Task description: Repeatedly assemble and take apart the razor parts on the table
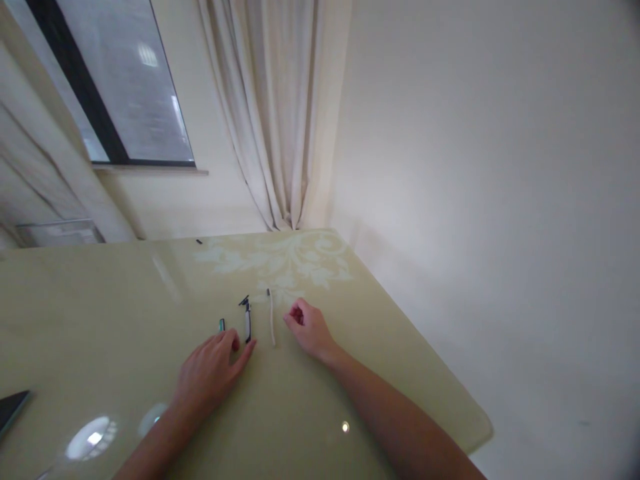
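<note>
A razor (247, 323) with a grey and black handle and a dark head lies lengthwise on the table. My left hand (210, 370) rests at its lower end, thumb stretched to the handle's tip and index finger bent apart from it. A small dark-green and black object (222, 325) pokes out beyond the left fingers; its near end is hidden. To the razor's right is a toothbrush (272, 320) with a pale handle and dark bristles, touched by neither hand. Just right of that, my right hand (311, 330) is curled closed, with nothing visible in its fingers.
The glossy beige table (400, 373) carries a pale floral pattern and meets a white wall on the right. A small black piece (199, 241) lies near the far edge. A dark flat object (13, 408) shows at the left. Curtains (280, 120) hang behind.
</note>
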### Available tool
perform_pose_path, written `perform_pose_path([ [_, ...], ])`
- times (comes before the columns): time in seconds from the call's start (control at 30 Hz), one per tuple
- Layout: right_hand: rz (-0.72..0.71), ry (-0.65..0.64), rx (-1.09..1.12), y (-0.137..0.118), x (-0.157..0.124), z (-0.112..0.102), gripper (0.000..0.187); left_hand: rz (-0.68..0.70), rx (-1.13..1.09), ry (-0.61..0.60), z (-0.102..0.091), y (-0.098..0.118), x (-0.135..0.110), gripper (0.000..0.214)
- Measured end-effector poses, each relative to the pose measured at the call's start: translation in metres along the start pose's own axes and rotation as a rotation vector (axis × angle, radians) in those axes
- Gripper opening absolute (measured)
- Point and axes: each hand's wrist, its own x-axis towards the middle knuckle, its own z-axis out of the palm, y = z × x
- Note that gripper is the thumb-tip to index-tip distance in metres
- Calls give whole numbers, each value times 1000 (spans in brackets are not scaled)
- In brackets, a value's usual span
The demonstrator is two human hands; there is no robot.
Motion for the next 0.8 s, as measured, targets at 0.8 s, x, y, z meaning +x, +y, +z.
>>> perform_pose_path([
  [0.8,-71,-51,-76,-7,-8,2,3,31,108,80,4,6,5,44],
])
